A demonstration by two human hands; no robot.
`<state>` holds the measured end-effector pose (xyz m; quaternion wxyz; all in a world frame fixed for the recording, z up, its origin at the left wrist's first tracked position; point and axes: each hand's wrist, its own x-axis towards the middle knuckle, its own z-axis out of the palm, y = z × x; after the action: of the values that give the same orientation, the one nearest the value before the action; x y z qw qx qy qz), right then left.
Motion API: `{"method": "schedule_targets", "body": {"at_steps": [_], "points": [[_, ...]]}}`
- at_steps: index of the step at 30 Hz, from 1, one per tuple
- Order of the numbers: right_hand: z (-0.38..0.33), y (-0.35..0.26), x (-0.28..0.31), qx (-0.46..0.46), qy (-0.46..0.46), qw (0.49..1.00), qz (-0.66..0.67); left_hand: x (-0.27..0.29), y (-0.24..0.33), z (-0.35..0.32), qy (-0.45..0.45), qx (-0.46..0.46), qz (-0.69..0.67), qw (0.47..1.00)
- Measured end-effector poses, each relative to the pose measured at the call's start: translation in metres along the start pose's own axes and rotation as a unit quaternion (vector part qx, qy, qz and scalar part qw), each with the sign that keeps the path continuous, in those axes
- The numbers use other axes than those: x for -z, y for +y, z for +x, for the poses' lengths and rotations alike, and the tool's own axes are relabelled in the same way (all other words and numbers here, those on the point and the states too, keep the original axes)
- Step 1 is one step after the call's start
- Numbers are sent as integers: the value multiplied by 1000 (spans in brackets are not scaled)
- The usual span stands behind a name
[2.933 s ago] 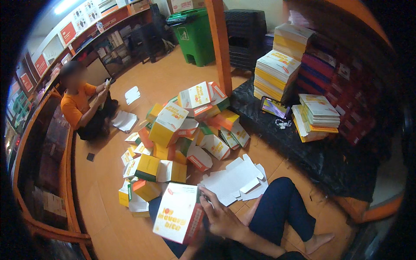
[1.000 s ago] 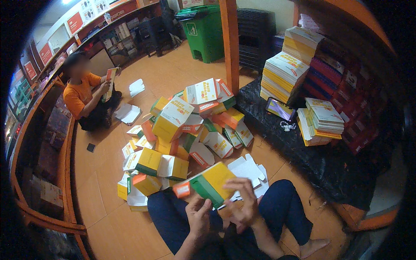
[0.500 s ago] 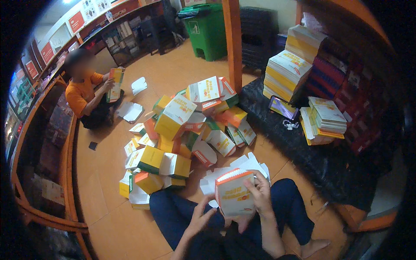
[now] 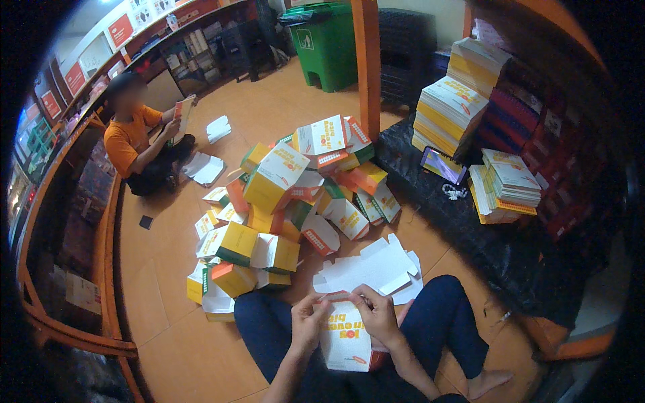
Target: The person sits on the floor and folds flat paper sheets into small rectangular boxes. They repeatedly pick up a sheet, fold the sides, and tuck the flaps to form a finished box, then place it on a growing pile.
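Over my lap, a white folding carton (image 4: 347, 352) with yellow and orange print lies with its broad panel facing up. My left hand (image 4: 309, 325) pinches the left part of its far edge, thumb and fingers closed on the card. At the right part of that same edge my right hand (image 4: 377, 318) is also closed, its fingertips close to the left ones. Flat white carton blanks (image 4: 366, 270) lie on the floor just beyond my hands. To the left, a heap of folded cartons (image 4: 236, 244) in white, yellow, green and orange rests on the floor.
Stacks of flat cartons (image 4: 443, 111) and a smaller stack (image 4: 512, 180) stand at right on a black sheet, beside a phone (image 4: 443, 166). A green bin (image 4: 324, 54) stands near an orange post (image 4: 367, 74). A person in orange (image 4: 127, 144) sits far left, holding a carton.
The carton has come down toward my lap and tilted flatter. My left hand has moved onto its far edge, and my right hand has shifted inward. The other person's carton has turned.
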<state>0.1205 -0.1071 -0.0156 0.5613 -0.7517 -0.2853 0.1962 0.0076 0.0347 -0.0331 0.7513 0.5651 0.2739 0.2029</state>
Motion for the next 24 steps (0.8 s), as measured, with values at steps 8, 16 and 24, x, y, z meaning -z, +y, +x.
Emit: {"method": "schedule_targets", "body": {"at_steps": [8, 16, 24], "points": [[-13, -10, -10, -28, -99, 992, 68, 18, 18, 12, 152, -55, -116, 980], [-10, -11, 3, 7, 151, 985, 87, -4, 12, -12, -63, 0, 80, 995], [-2, -13, 28, 119, 80, 983, 111, 6, 13, -24, -121, -2, 210, 970]]}}
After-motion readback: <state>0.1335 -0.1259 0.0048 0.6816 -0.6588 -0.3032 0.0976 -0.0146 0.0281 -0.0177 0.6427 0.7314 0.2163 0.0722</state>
